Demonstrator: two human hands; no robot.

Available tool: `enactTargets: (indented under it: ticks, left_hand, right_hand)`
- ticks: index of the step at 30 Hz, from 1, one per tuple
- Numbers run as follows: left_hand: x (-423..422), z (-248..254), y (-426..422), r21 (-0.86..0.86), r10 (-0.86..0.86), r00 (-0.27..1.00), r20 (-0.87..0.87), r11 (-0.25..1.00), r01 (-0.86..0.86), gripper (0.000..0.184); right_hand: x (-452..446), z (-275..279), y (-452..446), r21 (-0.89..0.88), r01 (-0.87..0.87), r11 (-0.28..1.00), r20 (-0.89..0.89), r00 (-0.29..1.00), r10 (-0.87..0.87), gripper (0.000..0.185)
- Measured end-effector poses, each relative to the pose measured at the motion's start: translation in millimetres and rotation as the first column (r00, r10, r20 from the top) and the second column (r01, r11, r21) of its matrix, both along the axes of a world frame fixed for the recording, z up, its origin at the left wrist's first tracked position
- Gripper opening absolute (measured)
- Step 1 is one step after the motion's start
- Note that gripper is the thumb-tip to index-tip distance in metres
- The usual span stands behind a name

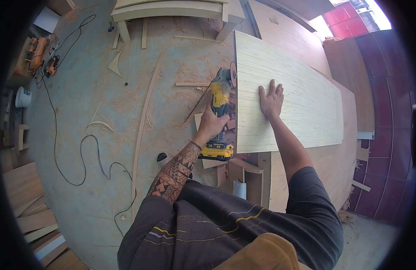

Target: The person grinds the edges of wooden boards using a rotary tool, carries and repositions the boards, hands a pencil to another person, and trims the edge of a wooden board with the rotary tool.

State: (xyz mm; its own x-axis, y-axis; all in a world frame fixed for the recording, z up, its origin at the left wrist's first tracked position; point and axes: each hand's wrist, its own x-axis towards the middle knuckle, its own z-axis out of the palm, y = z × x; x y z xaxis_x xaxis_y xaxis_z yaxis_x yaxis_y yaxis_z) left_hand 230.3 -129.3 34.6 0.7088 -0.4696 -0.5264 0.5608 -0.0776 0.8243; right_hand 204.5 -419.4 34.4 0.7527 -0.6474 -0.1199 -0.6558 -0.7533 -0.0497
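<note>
My left hand (pixel 213 122) is wrapped round the body of a yellow and black cordless angle grinder (pixel 220 96), with its battery toward me. The grinder's reddish disc (pixel 233 74) stands upright at the left edge of a pale, streaked wooden panel (pixel 302 96); whether it touches the edge I cannot tell. My right hand (pixel 273 100) lies flat on the panel with its fingers spread, a little right of that edge. The panel rests on a larger plywood sheet (pixel 324 166).
A pale wooden bench (pixel 172 11) stands at the top. Wood strips and shavings litter the floor (pixel 82 108), where a black cable (pixel 55 153) winds along the left. Orange tools (pixel 37 56) lie at upper left. Boards (pixel 32 198) are stacked at lower left. Dark red panels (pixel 381 171) line the right.
</note>
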Motion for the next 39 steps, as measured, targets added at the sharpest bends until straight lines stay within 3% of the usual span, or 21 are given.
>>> enactTargets:
  ticks: [17,39]
  left_hand:
    - [-1.6,2.6,0.1,0.002,0.027,0.999,-0.031,1.0,-0.027,0.049]
    - [-1.8,5.6,4.2,0.044,0.012,1.0,0.019,0.999,-0.012,0.06]
  right_hand:
    - [2.3,-0.4,-0.5,-0.011,0.003,1.0,-0.016,1.0,-0.003,0.09]
    - [11.0,-3.7,-5.8,-0.003,-0.01,1.0,-0.002,1.0,0.01,0.088]
